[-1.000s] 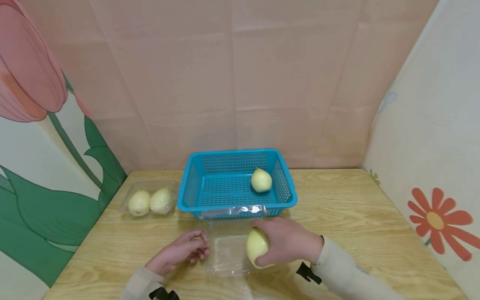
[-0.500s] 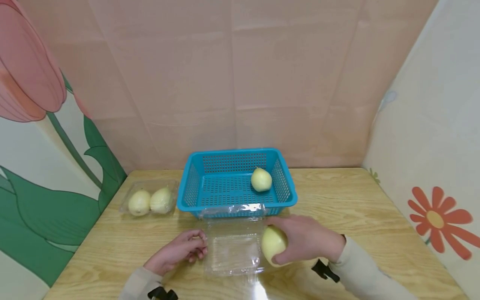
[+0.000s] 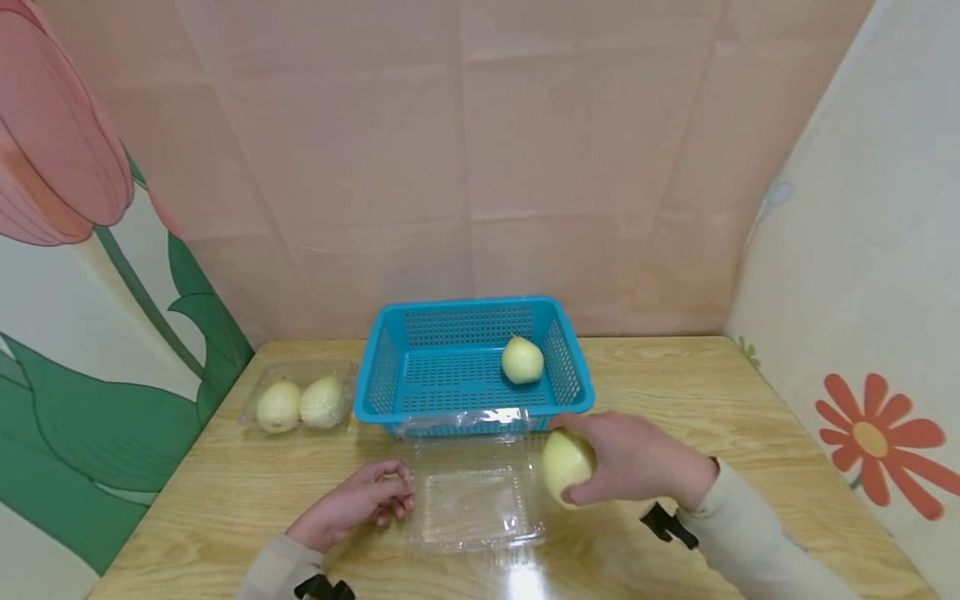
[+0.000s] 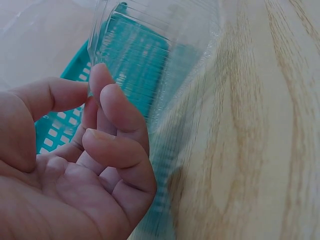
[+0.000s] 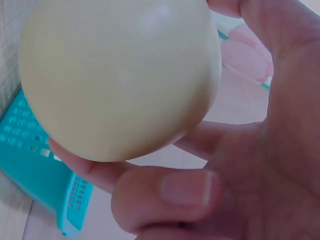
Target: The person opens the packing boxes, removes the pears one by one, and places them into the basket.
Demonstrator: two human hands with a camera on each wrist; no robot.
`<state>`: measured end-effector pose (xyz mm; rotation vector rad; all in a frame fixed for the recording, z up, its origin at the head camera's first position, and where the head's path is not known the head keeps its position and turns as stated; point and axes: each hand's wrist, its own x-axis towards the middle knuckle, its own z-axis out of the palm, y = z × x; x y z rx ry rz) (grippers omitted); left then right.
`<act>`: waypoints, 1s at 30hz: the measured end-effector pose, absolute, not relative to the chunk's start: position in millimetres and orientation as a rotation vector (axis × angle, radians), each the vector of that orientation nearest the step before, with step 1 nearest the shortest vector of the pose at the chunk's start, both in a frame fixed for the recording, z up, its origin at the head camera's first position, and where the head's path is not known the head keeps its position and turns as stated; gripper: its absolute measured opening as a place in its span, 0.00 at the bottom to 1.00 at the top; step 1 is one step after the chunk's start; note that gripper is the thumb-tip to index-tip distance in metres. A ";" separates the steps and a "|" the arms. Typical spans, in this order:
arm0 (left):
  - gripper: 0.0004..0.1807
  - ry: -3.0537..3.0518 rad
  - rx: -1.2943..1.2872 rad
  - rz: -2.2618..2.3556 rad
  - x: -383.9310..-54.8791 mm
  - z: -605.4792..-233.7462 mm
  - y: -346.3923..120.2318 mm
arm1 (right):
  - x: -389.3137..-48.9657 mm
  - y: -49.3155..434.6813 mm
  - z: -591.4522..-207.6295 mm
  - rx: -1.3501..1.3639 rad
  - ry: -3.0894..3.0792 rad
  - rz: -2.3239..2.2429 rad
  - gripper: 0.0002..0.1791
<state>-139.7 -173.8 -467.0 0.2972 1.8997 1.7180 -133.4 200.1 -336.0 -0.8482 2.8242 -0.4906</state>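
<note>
My right hand [image 3: 637, 458] grips a pale yellow pear [image 3: 564, 467] just right of an open clear plastic clamshell box [image 3: 472, 508]. In the right wrist view, fingers and thumb curl round the pear [image 5: 120, 80], which fills much of that view. On the box's left side, my left hand [image 3: 375, 492] pinches the edge between thumb and fingertips, its other fingers loosely curled. The left wrist view has the clear plastic [image 4: 150, 30] rising past those fingertips. The box's lid [image 3: 465, 423] leans up at the front of a blue basket [image 3: 386, 417].
One pear [image 3: 522, 360] lies at the right inside the basket. At the left of the wooden table [image 3: 675, 400] stands another clear box [image 3: 300, 368] holding two pears [image 3: 322, 400]. A pink backdrop [image 3: 465, 167] rises behind the table, with printed panels either side.
My right hand has carried the pear rightward and slightly back, from over the box's right side to beyond it. The left hand has hardly moved.
</note>
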 end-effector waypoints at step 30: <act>0.04 1.883 0.315 1.723 -142.0 -471.3 -175.5 | -195.3 200.9 -305.0 -0.918 2.847 -0.590 0.45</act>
